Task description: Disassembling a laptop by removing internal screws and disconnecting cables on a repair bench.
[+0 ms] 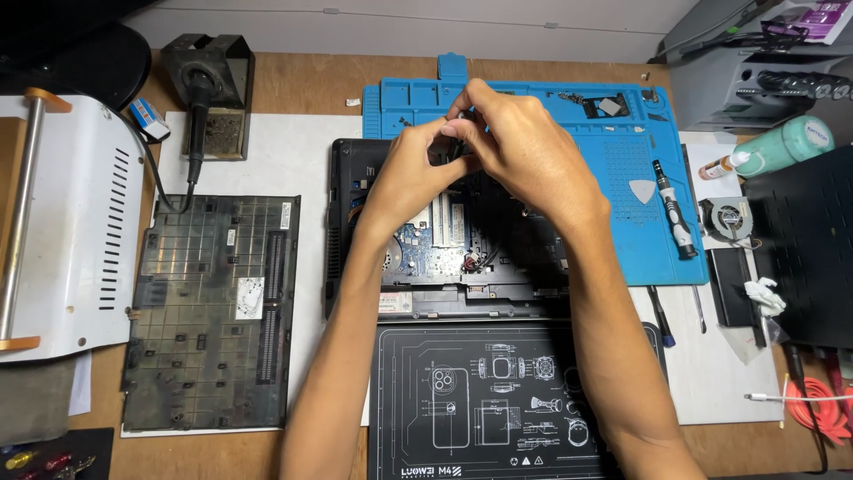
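A: Head view. Where are your hands?

B: Both meet above the open laptop (418, 236), toward twelve o'clock of its body. Your left hand (410, 171) comes up from six o'clock, fingers curled, thumb and fingertips pressed together. Your right hand (520, 147) arches over from four o'clock, and its fingertips meet the left ones.

A: What do they pinch?

B: A small dark part (459, 133) sits between your fingertips, just over the near edge of the blue mat (551, 116). It is mostly hidden by your fingers, so I cannot tell its kind.

A: And the laptop?

B: It lies bottom up with the cover off, its circuit board showing under your wrists. It rests partly on the blue mat and reaches down to the black mat (498, 400) with white line drawings at six o'clock.

A: What lies around you?

B: At nine o'clock, the removed bottom cover (213, 311) lies flat on a white sheet. At eleven o'clock stands a soldering iron holder (209, 89) with its iron in it. At three o'clock, a screwdriver (673, 209) lies across the blue mat's right edge, with a white pick (641, 189) just beside it. Farther toward three o'clock is a small fan (727, 218), and above it a green bottle (777, 147) on its side.
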